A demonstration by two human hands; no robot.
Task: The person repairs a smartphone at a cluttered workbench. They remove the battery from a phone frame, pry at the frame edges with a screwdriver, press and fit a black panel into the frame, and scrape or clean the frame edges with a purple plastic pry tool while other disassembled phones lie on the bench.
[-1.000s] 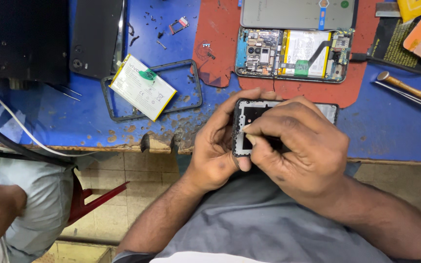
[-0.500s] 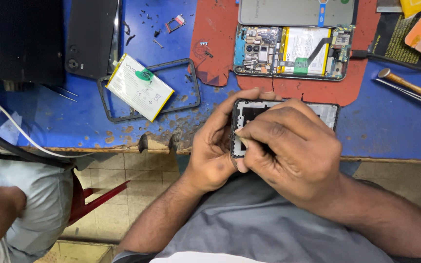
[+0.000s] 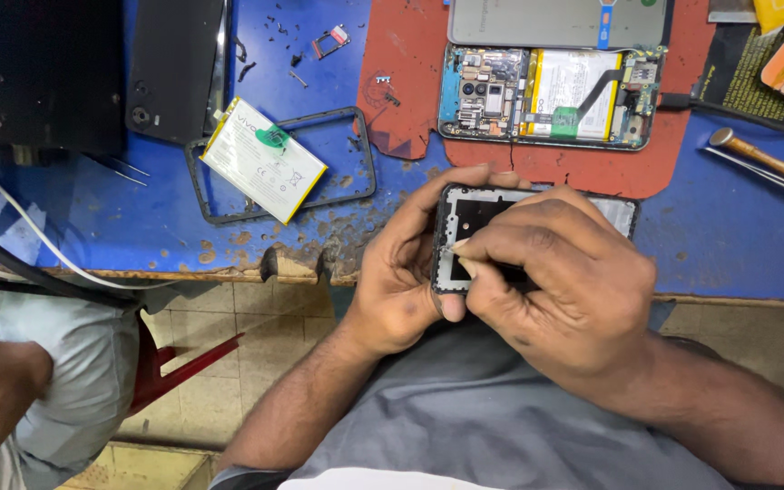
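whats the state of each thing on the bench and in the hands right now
phone frame: held at the bench edge, inner side up, emptied
left hand: gripping the frame's left end
right hand: over the frame, fingertips pressing inside it
opened phone: back off, board and battery exposed, lying on the red mat
loose battery: removed, lying across an empty bezel
screwdriver: lying unused

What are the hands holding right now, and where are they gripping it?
A dark phone frame. The left hand grips its left end, thumb under the bottom corner; the right hand covers its middle, fingertips pressed on the inner face.
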